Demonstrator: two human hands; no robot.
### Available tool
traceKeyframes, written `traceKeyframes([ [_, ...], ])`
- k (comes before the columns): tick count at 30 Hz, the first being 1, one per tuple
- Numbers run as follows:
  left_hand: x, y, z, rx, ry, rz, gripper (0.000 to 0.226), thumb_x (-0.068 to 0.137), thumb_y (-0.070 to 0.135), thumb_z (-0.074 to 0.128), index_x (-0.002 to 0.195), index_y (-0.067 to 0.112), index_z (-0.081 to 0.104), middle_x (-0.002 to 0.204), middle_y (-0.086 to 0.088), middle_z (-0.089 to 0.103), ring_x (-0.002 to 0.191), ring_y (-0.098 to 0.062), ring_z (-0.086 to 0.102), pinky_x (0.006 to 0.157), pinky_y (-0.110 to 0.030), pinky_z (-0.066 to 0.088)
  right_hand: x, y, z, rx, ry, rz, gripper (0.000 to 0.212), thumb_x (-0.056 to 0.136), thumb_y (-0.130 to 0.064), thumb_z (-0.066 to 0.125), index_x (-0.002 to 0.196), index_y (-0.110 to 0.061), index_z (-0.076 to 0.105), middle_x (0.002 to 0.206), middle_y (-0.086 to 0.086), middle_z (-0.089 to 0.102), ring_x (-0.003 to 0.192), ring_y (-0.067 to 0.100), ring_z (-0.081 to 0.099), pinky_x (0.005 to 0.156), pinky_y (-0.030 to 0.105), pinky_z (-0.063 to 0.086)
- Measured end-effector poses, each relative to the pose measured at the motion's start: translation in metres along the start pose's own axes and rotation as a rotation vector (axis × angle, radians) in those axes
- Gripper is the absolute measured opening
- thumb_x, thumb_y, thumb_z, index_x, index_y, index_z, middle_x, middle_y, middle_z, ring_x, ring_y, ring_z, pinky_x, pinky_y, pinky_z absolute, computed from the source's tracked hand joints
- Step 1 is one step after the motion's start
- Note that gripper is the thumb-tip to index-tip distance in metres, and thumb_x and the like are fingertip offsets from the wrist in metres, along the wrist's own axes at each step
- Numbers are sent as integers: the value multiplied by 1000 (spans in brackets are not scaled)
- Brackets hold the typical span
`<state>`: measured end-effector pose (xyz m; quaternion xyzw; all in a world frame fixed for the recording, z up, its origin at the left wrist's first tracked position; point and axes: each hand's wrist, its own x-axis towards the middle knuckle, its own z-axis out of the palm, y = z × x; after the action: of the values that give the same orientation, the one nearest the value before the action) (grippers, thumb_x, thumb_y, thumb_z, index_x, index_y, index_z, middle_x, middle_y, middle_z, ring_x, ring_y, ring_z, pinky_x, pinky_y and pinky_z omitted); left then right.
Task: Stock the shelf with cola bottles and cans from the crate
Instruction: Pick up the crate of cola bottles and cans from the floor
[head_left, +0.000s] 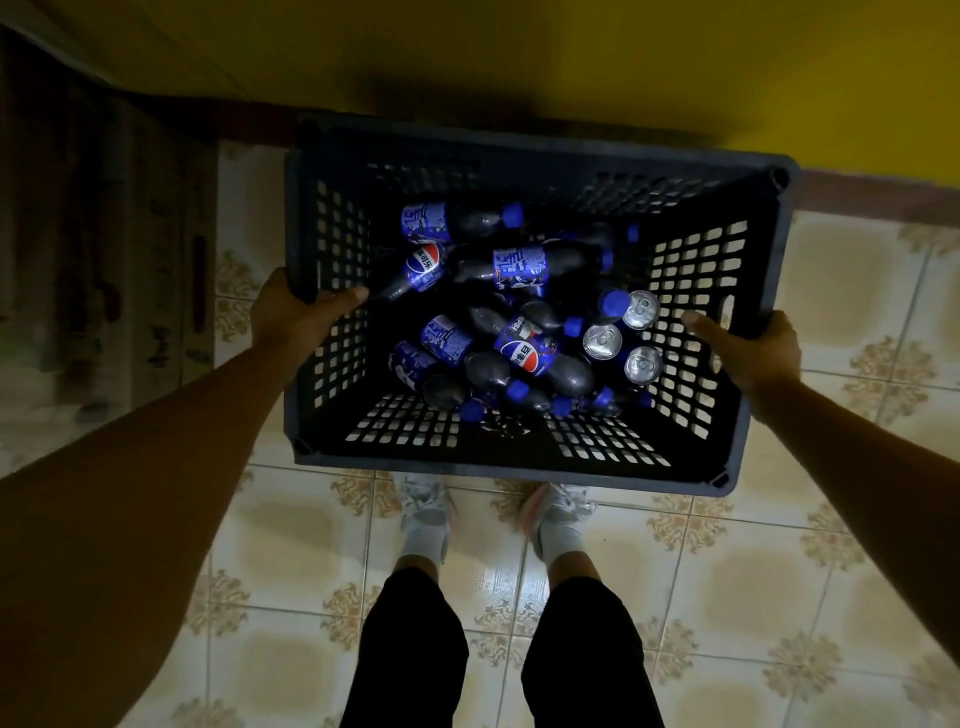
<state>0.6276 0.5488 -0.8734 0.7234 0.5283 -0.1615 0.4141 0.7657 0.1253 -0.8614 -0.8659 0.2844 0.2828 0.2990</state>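
A dark perforated plastic crate (519, 457) hangs in front of me above the tiled floor. My left hand (296, 312) grips its left rim, thumb lying inside the wall. My right hand (748, 348) grips the right rim the same way. Inside lie several cola bottles (519, 265) with blue labels and blue caps, piled on their sides. Three silver-topped cans (602, 341) stand upright against the crate's right wall.
A yellow wall (571, 62) rises just beyond the crate. A dim shelf or cabinet front (104, 234) stands at the left. Patterned floor tiles (727, 571) spread below, with my legs and white shoes (426, 514) under the crate's near edge.
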Motion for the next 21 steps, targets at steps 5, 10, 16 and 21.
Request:
traceKeyframes([
  [5, 7, 2, -3, -115, -129, -1, 73, 62, 51, 83, 120, 12, 61, 110, -4, 69, 88, -15, 68, 74, -30, 57, 11, 0, -8, 221, -140, 54, 70, 67, -45, 81, 122, -7, 59, 108, 9, 70, 86, 20, 69, 75, 35, 56],
  [10, 3, 8, 3, -101, -124, 45, 46, 73, 45, 77, 106, 16, 62, 86, 5, 66, 69, -8, 61, 57, -19, 51, 11, -8, -13, 203, -229, 79, 70, 67, -49, 79, 118, -5, 61, 96, 8, 69, 82, 22, 68, 73, 33, 55],
  [16, -17, 1, -7, -181, -19, -14, 54, 51, 73, 75, 84, 34, 60, 85, 6, 68, 84, -20, 69, 82, -43, 58, -14, -8, -18, 194, -145, 61, 44, 66, -43, 82, 89, -10, 63, 84, 8, 70, 75, 24, 65, 75, 36, 57],
  [21, -65, 18, -37, -245, 24, -45, 80, 59, 62, 78, 117, 10, 62, 111, -8, 67, 94, -24, 66, 78, -39, 57, -56, -20, -52, 200, -127, 41, 44, 67, -44, 82, 88, -11, 62, 79, 6, 68, 68, 22, 63, 77, 39, 57],
])
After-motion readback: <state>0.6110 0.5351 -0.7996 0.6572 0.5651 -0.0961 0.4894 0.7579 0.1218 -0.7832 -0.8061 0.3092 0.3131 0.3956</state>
